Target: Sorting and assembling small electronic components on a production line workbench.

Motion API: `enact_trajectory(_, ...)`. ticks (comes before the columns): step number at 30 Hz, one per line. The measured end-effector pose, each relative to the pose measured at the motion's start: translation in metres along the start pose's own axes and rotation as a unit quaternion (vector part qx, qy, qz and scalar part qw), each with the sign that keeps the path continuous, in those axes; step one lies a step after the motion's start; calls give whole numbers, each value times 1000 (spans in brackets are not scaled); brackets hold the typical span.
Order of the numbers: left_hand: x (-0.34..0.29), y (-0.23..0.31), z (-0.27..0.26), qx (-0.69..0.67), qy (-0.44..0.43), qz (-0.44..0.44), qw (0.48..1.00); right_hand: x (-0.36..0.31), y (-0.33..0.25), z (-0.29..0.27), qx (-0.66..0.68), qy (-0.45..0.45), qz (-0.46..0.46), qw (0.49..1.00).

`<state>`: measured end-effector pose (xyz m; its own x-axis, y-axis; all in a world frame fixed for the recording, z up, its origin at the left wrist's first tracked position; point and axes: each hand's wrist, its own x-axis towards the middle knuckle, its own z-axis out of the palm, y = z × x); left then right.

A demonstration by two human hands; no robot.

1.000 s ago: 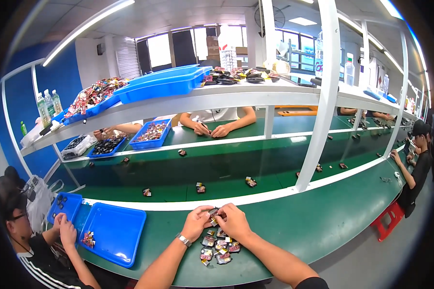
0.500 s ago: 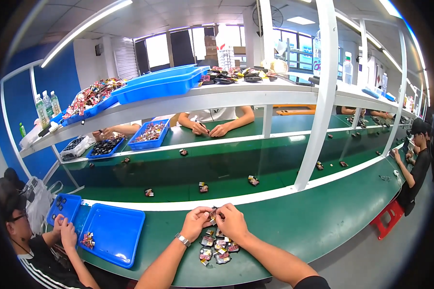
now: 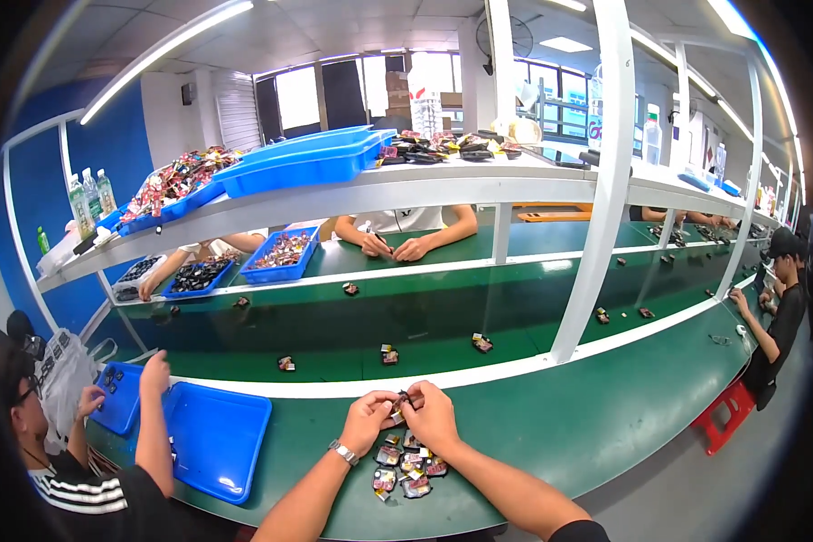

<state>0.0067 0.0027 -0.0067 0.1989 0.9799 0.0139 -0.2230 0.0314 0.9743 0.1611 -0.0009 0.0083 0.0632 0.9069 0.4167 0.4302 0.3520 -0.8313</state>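
Note:
My left hand (image 3: 369, 423) and my right hand (image 3: 431, 418) meet above the near green bench, fingertips pinched together. Between them is a small black-edged electronic part (image 3: 397, 414) with a pale and yellow piece on it, mostly covered by my fingers. Just below my hands lies a loose cluster of similar electronic parts (image 3: 413, 462), dark-rimmed with silver, reddish and yellow patches. A metal-banded watch (image 3: 343, 452) is on my left wrist.
Left of me stands a blue tray (image 3: 217, 434), beside a co-worker's raised arm (image 3: 156, 425). Beyond a white rail, a green conveyor belt (image 3: 443, 312) carries scattered parts. A white post (image 3: 594, 199) rises ahead on the right, supporting a shelf (image 3: 443, 185) with blue trays.
The co-worker on the left has parted their hands and lifted one arm over the blue tray. Parts on the belt have shifted slightly right. My hands stay close together on the part.

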Motion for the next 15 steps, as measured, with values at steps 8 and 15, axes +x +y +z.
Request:
enact_trajectory(8, 2, -5, -3, -4, -8, 12, 1000, -1, 5, 7, 39, 6, 55, 998)
enact_trajectory(15, 0, -1, -1, -47, 20, -5, 999, -3, 8, 6, 19, 42, -58, 997)
